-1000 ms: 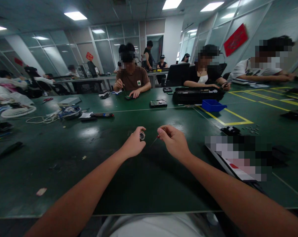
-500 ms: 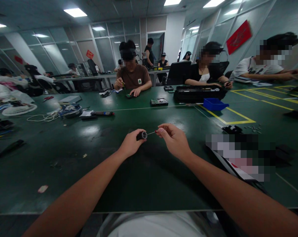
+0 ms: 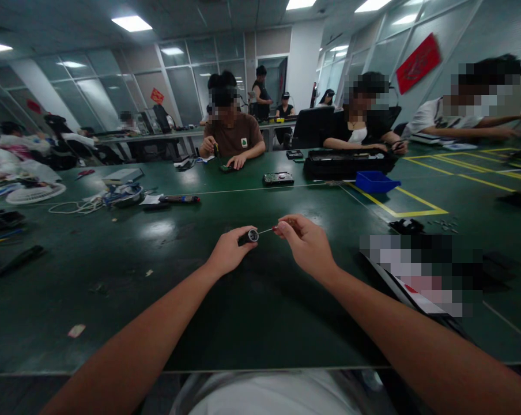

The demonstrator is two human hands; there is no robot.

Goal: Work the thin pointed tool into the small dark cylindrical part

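My left hand [image 3: 231, 249] is closed around a short black cylinder [image 3: 248, 236], whose round end with a pale rim faces me. Fingers of my right hand [image 3: 307, 242] pinch the red end of a thin metal rod [image 3: 267, 231], and most of that end is hidden by them. The rod slants from my right fingertips towards the black cylinder. Whether its tip touches the cylinder or passes behind it, I cannot tell. Both hands are held over the green table [image 3: 260, 323], a short gap apart.
A hard drive [image 3: 278, 178] lies beyond my hands. Further right are a blue bin [image 3: 376, 182], a long black casing [image 3: 350, 165] and scattered small parts [image 3: 442, 225]. A screwdriver [image 3: 21, 262] lies at left, cables [image 3: 81, 204] behind it. People work across the table.
My hands and the things in them stay almost in place, with only a slight shift. Across the table, the person at far right has moved an arm outward.
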